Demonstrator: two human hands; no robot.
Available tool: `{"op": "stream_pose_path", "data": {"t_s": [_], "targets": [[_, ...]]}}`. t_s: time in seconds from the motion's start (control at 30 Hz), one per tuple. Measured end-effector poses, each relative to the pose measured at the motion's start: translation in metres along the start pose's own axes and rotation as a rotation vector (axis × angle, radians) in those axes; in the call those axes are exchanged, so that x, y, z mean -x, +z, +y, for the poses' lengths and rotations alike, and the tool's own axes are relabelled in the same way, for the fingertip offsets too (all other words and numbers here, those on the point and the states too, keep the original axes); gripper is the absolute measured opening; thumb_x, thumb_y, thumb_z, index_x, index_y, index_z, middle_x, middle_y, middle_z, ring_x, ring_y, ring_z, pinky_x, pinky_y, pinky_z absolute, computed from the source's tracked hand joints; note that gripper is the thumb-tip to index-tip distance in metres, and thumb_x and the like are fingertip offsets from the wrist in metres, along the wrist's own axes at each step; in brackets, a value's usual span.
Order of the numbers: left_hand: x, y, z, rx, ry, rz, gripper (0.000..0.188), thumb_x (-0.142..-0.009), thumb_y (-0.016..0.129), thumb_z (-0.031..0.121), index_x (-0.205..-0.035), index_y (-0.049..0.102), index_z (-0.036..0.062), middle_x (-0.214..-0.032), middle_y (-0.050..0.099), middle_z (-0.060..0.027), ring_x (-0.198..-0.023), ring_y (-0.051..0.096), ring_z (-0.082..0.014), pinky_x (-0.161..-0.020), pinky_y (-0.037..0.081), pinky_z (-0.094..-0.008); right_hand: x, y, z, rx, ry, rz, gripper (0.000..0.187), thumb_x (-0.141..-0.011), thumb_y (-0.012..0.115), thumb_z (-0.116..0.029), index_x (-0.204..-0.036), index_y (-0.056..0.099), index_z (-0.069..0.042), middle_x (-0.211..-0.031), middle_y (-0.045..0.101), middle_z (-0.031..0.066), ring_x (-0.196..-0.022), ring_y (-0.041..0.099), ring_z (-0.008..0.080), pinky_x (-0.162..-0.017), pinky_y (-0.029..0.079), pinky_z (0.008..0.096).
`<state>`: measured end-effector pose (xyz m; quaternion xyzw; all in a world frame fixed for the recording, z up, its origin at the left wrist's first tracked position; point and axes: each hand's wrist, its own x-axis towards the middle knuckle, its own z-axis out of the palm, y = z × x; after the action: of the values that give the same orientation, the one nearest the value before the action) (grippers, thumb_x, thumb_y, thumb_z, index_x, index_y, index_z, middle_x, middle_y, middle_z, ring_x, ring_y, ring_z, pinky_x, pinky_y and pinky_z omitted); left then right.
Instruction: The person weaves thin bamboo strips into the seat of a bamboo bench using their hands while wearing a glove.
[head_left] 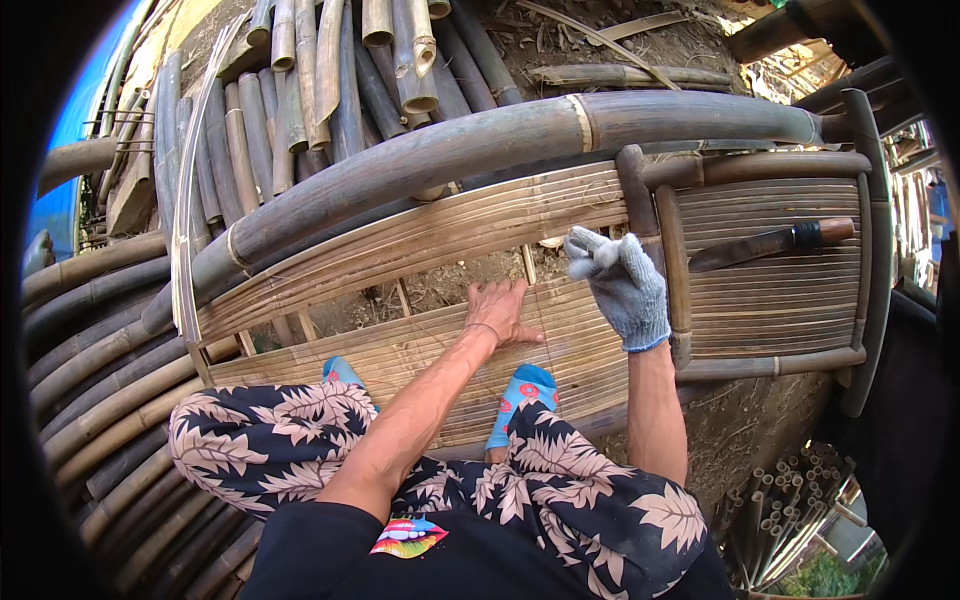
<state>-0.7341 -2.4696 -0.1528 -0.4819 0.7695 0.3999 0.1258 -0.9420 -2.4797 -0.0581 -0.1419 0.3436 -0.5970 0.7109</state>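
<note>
My bare left hand (500, 312) rests on the near band of split bamboo slats (420, 375), thumb stretched out and fingertips over the edge beside the gap. My right hand (622, 285), in a grey knitted glove, is raised over the right end of the slats near a bamboo crosspiece. Its fingers are bent and drawn together; whatever they may hold cannot be made out. Beyond the gap runs a far band of slats (440, 240), with thin cross strips bridging the opening. A large knife (760, 245) with a wooden handle lies on the slatted end panel (770, 300) to the right.
A thick bamboo pole (480, 140) borders the frame's far side. Cut bamboo poles (290, 100) are piled behind it, and more poles (110, 370) lie at left. Long thin strips (183, 240) stand across the left end. My socked feet (522, 400) are on the slats.
</note>
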Motion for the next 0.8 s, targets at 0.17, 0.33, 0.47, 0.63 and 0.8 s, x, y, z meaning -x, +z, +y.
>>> {"op": "stream_pose_path", "data": {"t_s": [0.17, 0.33, 0.47, 0.63, 0.8], "targets": [[-0.002, -0.003, 0.002, -0.002, -0.043, -0.055, 0.096, -0.056, 0.083, 0.063, -0.129, 0.051, 0.0091, -0.120, 0.061, -0.0196, -0.120, 0.054, -0.0371, -0.106, 0.028, -0.0547, -0.002, -0.014, 0.004, 1.893, 0.072, 0.048, 0.039, -0.097, 0.050, -0.040, -0.102, 0.071, -0.007, -0.096, 0.071, 0.0186, -0.086, 0.069, 0.0369, -0.080, 0.055, 0.0456], [0.003, 0.000, 0.000, 0.025, -0.025, 0.018, 0.095, -0.056, 0.084, 0.062, -0.129, 0.052, 0.0088, -0.117, 0.062, -0.0195, -0.119, 0.053, -0.0372, -0.104, 0.028, -0.0519, 0.050, -0.023, 0.037, 2.059, 0.459, -0.047, 0.050, -0.085, 0.062, -0.053, -0.099, 0.070, -0.006, -0.091, 0.070, 0.0224, -0.087, 0.069, 0.0381, -0.078, 0.054, 0.0470], [0.006, -0.006, 0.005, 0.017, -0.025, 0.022, 0.091, -0.058, 0.084, 0.058, -0.128, 0.052, 0.0091, -0.119, 0.062, -0.0197, -0.120, 0.054, -0.0370, -0.106, 0.027, -0.0522, 0.079, -0.048, 0.049, 1.683, 0.312, 0.083, 0.049, -0.083, 0.068, -0.046, -0.105, 0.068, -0.002, -0.090, 0.069, 0.0249, -0.088, 0.069, 0.0362, -0.078, 0.053, 0.0468], [0.005, -0.006, 0.002, 0.020, -0.036, 0.003, 0.098, -0.055, 0.082, 0.064, -0.130, 0.052, 0.0080, -0.117, 0.062, -0.0209, -0.118, 0.054, -0.0375, -0.103, 0.029, -0.0499, 0.107, -0.039, 0.067, 2.023, -0.487, 0.398, 0.039, -0.075, 0.077, -0.040, -0.101, 0.069, -0.012, -0.106, 0.063, 0.0079, -0.107, 0.055, 0.0329, -0.107, 0.033, 0.0530], [0.003, -0.005, 0.008, -0.009, -0.013, 0.006, 0.098, -0.055, 0.082, 0.064, -0.128, 0.051, 0.0068, -0.117, 0.062, -0.0215, -0.118, 0.054, -0.0373, -0.102, 0.030, -0.0495, 0.073, -0.039, 0.098, 2.067, -0.306, 0.304, 0.036, -0.076, 0.074, -0.041, -0.093, 0.069, -0.011, -0.095, 0.061, 0.0105, -0.094, 0.057, 0.0318, -0.102, 0.039, 0.0507]]}}
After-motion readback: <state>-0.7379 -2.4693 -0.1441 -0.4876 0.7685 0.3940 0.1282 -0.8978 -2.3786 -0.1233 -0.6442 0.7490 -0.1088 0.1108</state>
